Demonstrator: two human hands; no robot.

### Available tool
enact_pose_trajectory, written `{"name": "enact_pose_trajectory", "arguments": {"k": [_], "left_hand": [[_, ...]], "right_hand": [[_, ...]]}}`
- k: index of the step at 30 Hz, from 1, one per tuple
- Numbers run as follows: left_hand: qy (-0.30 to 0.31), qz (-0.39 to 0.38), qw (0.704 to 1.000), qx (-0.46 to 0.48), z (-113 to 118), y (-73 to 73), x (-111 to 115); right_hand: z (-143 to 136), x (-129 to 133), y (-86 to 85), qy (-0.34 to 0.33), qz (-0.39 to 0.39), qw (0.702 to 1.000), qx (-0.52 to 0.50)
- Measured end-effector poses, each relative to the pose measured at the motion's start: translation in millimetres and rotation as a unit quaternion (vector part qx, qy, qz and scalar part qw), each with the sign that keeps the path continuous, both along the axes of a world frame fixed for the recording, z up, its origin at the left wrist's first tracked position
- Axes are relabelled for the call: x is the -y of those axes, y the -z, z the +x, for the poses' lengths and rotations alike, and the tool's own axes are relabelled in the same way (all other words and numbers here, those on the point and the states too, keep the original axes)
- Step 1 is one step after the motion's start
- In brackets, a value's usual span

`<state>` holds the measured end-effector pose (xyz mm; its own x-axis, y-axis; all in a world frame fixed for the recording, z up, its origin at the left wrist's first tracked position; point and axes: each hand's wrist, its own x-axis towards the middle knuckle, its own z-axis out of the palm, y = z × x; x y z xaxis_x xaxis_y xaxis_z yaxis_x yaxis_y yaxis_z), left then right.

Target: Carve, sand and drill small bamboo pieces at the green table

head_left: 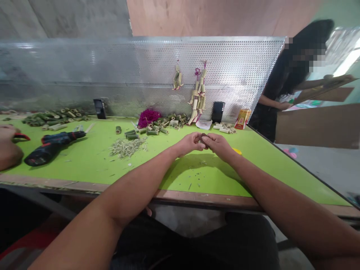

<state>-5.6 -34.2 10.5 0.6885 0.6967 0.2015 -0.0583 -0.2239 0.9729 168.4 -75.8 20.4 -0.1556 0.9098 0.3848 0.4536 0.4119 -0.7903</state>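
Forearms [139,179] closest, I see left hand [188,144] and right hand [222,146] together above the green tabletop [270,159], fingers pinching a small dark brown piece [203,137] between them, neither nearer, long axis unclear.

Green table [253,142] w/ brown edge [208,198]; perf. metal panel [126,71] behind; wall [210,17] above, grey at l., pinkish at r.; grey floor [306,176]; bright light [348,58], upper r.

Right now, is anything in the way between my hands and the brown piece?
Nothing visible: your left hand and right hand hold the brown piece between them. The yellow thing lies farther right, out of the way.
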Motion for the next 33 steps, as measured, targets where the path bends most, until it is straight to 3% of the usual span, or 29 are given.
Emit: {"name": "enact_pose_trajectory", "arguments": {"k": [3,6,10,13,24,27,33], "left_hand": [[0.009,-0.004,1.000,0.011,0.9,0.3,0.3],[0.008,-0.004,1.000,0.019,0.1,0.5,1.0],[0.023,0.010,1.000,0.005,-1.8,1.0,1.5],[0.005,0.023,1.000,0.004,-2.0,0.7,2.3],[-0.011,0.022,0.998,0.055,2.0,2.7,0.2],[-0.010,0.029,0.997,0.073,0.9,2.5,-1.5],[0.014,0.035,0.998,0.051,2.2,1.6,-1.6]], "right_hand": [[-0.6,1.2,-0.7,0.032,0.009,0.999,-0.025],[-0.1,0.6,-0.7,0.003,-0.003,1.000,-0.023],[0.9,0.4,-0.6,0.026,0.005,0.999,-0.030],[-0.9,3.0,-1.7,-0.012,0.000,1.000,-0.022],[-3.0,0.3,-0.3,0.048,0.053,0.997,-0.039],[-6.2,1.9,-2.1,0.013,0.047,0.998,-0.031],[-5.3,3.4,-5.8,0.055,0.076,0.996,0.000]]}}
